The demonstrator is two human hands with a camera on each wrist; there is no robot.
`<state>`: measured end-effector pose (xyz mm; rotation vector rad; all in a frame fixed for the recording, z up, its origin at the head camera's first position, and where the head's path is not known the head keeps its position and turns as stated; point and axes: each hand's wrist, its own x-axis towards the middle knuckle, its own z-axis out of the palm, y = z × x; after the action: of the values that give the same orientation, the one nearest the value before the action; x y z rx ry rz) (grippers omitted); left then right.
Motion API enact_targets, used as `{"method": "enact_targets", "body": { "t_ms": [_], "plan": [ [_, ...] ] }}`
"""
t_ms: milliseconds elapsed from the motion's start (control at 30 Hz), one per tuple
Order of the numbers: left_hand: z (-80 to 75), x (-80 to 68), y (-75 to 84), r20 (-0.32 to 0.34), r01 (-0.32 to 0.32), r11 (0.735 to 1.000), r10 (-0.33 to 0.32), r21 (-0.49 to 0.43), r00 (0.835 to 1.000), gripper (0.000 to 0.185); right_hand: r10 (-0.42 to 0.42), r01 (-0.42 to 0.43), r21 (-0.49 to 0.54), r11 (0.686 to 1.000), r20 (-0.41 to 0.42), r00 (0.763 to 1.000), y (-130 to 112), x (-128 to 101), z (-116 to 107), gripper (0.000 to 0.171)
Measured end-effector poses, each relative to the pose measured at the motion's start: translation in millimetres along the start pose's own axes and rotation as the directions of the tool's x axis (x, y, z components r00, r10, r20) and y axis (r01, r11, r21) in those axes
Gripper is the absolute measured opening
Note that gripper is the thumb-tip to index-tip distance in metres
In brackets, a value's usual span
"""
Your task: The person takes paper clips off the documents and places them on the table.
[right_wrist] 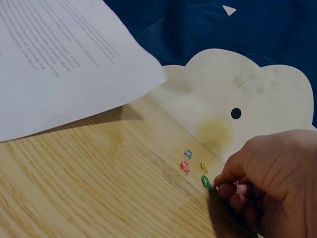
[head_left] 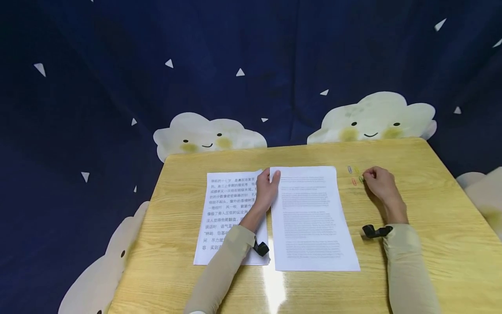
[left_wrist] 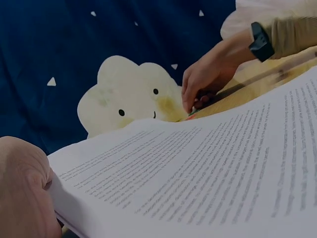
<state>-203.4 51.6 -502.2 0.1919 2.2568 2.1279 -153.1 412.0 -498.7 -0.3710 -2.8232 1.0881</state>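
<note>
Pale grained wood is showing across the table (head_left: 431, 209), with two white printed stacks lying side by side. The left hand (head_left: 267, 189) is pinching the right stack (head_left: 310, 218) at its 11 o'clock corner, thumb on top. The right hand (head_left: 379, 183) is curling its fingertips onto a green paper clip (right_wrist: 206, 183); only the right wrist view is separating it from the red (right_wrist: 185, 166), yellow (right_wrist: 203, 166) and blue (right_wrist: 188, 154) clips at its 11 o'clock

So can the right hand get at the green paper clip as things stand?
Probably yes: the right hand has its fingertips right at the green paper clip on the bare table, nothing lies between them, and the paper stack sits well aside.
</note>
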Motion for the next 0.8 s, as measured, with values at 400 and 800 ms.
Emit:
{"method": "enact_targets", "body": {
  "t_ms": [400, 800],
  "plan": [
    [-3.3, 18.5, -13.9, -0.074, 0.001, 0.995, 0.006, 0.099, 0.997, 0.029, -0.034, 0.034, 0.015, 0.999, 0.011, 0.999, -2.0, 7.9, 16.6, 0.033],
    [-27.1, 13.2, -7.2, -0.149, -0.168, 0.979, 0.184, 0.114, 0.972, 0.029, -0.073, 0.073, -0.001, 0.997, -0.003, 0.997, -2.7, 6.1, 9.6, 0.040]
  ]
}}
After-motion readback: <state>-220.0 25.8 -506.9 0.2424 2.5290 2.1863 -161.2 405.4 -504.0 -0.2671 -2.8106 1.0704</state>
